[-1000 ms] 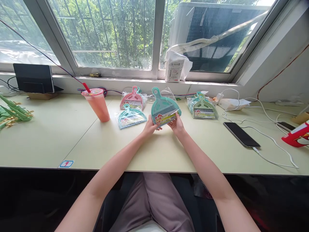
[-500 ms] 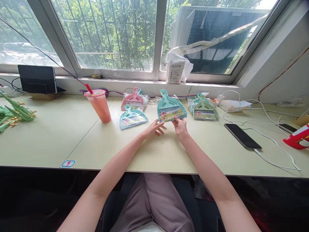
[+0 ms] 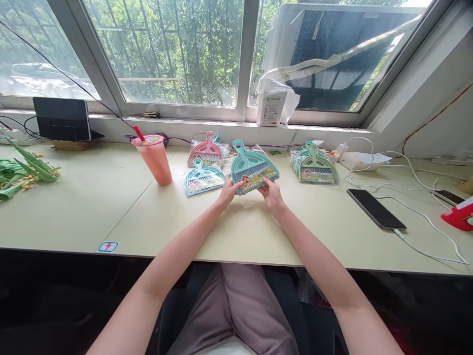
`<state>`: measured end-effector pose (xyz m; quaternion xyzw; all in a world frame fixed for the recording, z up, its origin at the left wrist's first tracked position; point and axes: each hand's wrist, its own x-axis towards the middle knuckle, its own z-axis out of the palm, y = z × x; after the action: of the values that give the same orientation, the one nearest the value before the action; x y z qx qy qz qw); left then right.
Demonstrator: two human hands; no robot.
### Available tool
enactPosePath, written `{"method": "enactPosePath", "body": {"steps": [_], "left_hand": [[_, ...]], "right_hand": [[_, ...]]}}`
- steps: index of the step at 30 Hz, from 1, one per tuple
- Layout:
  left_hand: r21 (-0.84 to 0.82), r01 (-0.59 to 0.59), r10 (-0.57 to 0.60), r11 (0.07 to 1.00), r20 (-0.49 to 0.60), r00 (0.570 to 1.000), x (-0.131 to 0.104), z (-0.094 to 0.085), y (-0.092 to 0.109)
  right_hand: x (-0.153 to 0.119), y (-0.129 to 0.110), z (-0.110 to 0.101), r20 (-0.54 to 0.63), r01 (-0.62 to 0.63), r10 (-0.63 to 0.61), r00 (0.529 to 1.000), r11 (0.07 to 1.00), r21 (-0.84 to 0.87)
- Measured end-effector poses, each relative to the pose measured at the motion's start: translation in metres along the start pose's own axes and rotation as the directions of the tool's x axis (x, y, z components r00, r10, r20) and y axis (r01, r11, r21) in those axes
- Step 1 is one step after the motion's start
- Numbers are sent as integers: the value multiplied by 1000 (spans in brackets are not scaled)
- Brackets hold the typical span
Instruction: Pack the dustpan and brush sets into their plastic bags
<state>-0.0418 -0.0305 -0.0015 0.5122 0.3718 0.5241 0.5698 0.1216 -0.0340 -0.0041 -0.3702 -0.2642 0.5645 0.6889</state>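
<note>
A teal dustpan and brush set (image 3: pixel 252 165) in clear wrap, with a printed label, is held up over the table between both my hands. My left hand (image 3: pixel 229 191) grips its lower left edge, thumb on the front. At the lower right edge my right hand (image 3: pixel 272 195) pinches it, thumb likewise in front. Just left lies another teal dustpan set (image 3: pixel 204 178). Behind that one is a pink dustpan set (image 3: pixel 207 152) with more wrapped sets under it. To the right, a green dustpan set (image 3: pixel 318 166) rests against several teal ones.
A pink drink cup (image 3: pixel 157 162) with a red straw stands on the left. Beyond it are a black tablet (image 3: pixel 62 120) and green plastic-looking stems (image 3: pixel 29 172). On the right lie a phone (image 3: pixel 376 209), white cables and a red object (image 3: pixel 460 215). The table's front edge (image 3: pixel 251 263) runs before my lap.
My left hand, loose beside the dustpan set before, has closed on its left edge. The set has moved slightly left and tilted. The view has shifted a little.
</note>
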Motion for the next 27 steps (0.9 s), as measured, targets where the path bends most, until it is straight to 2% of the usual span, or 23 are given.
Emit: {"method": "enactPosePath", "body": {"steps": [5, 8, 14, 19, 23, 27], "left_hand": [[-29, -50, 48, 998, -54, 997, 1, 0, 2], [-11, -83, 82, 996, -46, 996, 0, -1, 3], [136, -139, 131, 981, 65, 989, -4, 0, 1], [174, -83, 54, 981, 162, 985, -6, 0, 5], [132, 8, -25, 991, 127, 992, -4, -4, 12], [105, -3, -4, 994, 64, 998, -2, -6, 11]], "right_hand": [[0, -2, 0, 121, 1, 3, 993, 1000, -28], [0, 0, 1, 183, 14, -1, 983, 997, -70], [-2, 8, 1, 54, 50, -46, 997, 996, -76], [-3, 8, 1, 44, 85, -83, 996, 995, -55], [-2, 8, 1, 51, 71, -67, 996, 995, -73], [-3, 11, 2, 58, 62, -57, 997, 994, -86]]}}
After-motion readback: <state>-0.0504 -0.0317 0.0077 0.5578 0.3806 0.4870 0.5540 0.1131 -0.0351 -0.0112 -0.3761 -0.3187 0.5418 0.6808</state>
